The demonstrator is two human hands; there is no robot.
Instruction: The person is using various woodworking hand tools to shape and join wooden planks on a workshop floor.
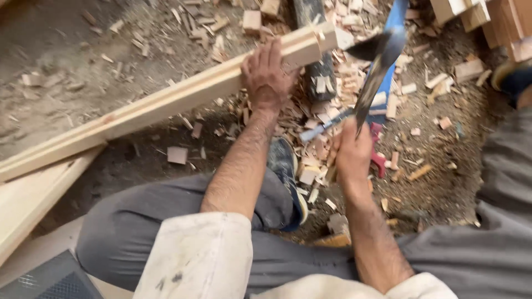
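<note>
My left hand (269,75) grips a long pale wooden beam (166,102) near its far end, which rests on a dark block (321,72). The beam runs from the upper middle down to the left edge. My right hand (350,152) is closed on the wooden handle of an adze (372,83). Its dark blade is blurred and raised above the chips, to the right of the beam's end. I am crouched, with my grey trouser leg (166,221) and a blue shoe (285,166) below my left arm.
Wood chips and offcuts (332,127) cover the dirt ground around the block. A second pale plank (33,194) lies at the lower left. Stacked wood pieces (487,16) sit at the top right. A red tool handle (379,160) and a blue strip (393,33) lie among the chips.
</note>
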